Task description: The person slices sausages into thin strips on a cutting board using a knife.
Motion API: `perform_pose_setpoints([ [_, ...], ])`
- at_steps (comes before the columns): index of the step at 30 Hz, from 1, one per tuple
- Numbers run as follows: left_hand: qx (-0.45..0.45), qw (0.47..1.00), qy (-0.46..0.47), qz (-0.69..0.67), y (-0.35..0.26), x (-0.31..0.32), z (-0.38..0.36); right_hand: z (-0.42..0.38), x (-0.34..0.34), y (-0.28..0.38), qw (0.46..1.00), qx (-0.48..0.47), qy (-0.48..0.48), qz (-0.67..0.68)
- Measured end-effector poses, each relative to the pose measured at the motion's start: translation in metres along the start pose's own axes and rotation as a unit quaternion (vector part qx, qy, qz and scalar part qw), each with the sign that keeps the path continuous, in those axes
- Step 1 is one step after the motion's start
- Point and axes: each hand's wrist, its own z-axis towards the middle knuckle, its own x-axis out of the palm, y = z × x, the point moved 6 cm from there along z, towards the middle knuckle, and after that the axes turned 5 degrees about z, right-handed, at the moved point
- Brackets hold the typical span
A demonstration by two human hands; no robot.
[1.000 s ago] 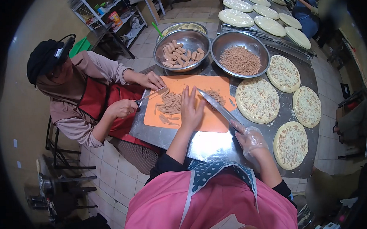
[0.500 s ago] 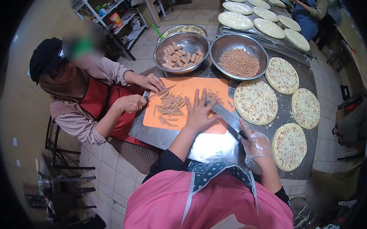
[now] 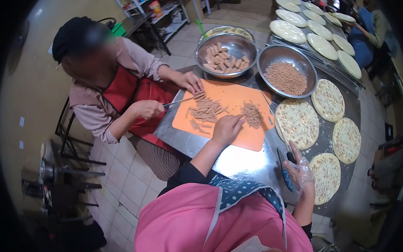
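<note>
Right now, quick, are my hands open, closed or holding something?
Left hand: fingers partly curled beside the chopped pieces; whether it holds anything cannot be told.
Right hand: gloved, holding the knife, index finger extended.

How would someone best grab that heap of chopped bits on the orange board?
Probably by scooping under its low edge with a cupped hand: the heap is many loose little bits, so nothing holds together to pinch. I'd come from the near side, where the orange board is bare; to the left, sliced strips and the left hand crowd it.
</note>
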Motion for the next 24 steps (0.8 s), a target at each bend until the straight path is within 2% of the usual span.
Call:
perform_pose_setpoints([
  [2, 0.062, 0.996, -0.057, -0.019, -0.006, -0.015, -0.009, 0.0, 0.009, 0.003, 0.996, 0.077, 0.05, -0.01],
  [3, 0.057, 0.995, -0.076, -0.017, -0.007, -0.026, -0.013, 0.002, 0.014, 0.0, 0.998, 0.002, 0.038, -0.042],
  [4, 0.051, 0.995, -0.08, -0.012, 0.0, -0.032, -0.016, 0.003, 0.017, 0.002, 0.998, -0.002, 0.045, -0.043],
  [6, 0.061, 0.991, -0.117, 0.024, 0.016, -0.047, -0.024, 0.001, 0.029, -0.002, 0.986, 0.117, 0.117, -0.033],
  [7, 0.055, 0.988, -0.143, 0.023, 0.028, -0.052, -0.026, 0.003, 0.034, -0.008, 0.987, 0.071, 0.138, -0.045],
  [8, 0.055, 0.988, -0.145, 0.023, 0.034, -0.058, -0.028, 0.005, 0.038, -0.009, 0.987, 0.069, 0.138, -0.046],
  [10, -0.016, 0.984, -0.175, 0.043, 0.049, -0.071, -0.03, 0.004, 0.05, -0.018, 0.969, 0.155, 0.194, -0.005],
  [11, -0.072, 0.985, -0.153, 0.015, 0.058, -0.071, -0.03, 0.007, 0.053, -0.016, 0.98, 0.08, 0.182, -0.024],
  [14, -0.056, 0.985, -0.138, 0.087, 0.072, -0.06, -0.025, 0.009, 0.055, 0.001, 0.979, 0.098, 0.177, -0.036],
  [15, -0.042, 0.985, -0.147, 0.082, 0.072, -0.057, -0.022, 0.016, 0.059, 0.002, 0.985, -0.029, 0.149, -0.086],
  [16, -0.047, 0.983, -0.133, 0.116, 0.073, -0.051, -0.019, 0.017, 0.06, -0.016, 0.983, 0.063, 0.167, -0.043],
  [18, -0.045, 0.979, -0.133, 0.145, 0.07, -0.043, -0.01, 0.019, 0.06, -0.022, 0.984, 0.077, 0.151, -0.049],
  [20, -0.069, 0.964, -0.099, 0.235, 0.071, -0.034, -0.003, 0.025, 0.064, -0.04, 0.987, 0.07, 0.145, -0.023],
  [21, -0.071, 0.963, -0.112, 0.233, 0.07, -0.033, -0.001, 0.026, 0.064, -0.043, 0.985, 0.082, 0.147, -0.041],
  [23, -0.086, 0.965, -0.066, 0.24, 0.074, -0.023, 0.001, 0.029, 0.068, -0.057, 0.988, 0.033, 0.132, -0.077],
  [24, -0.102, 0.961, -0.086, 0.24, 0.076, -0.024, 0.0, 0.035, 0.072, -0.074, 0.987, 0.011, 0.131, -0.097],
])
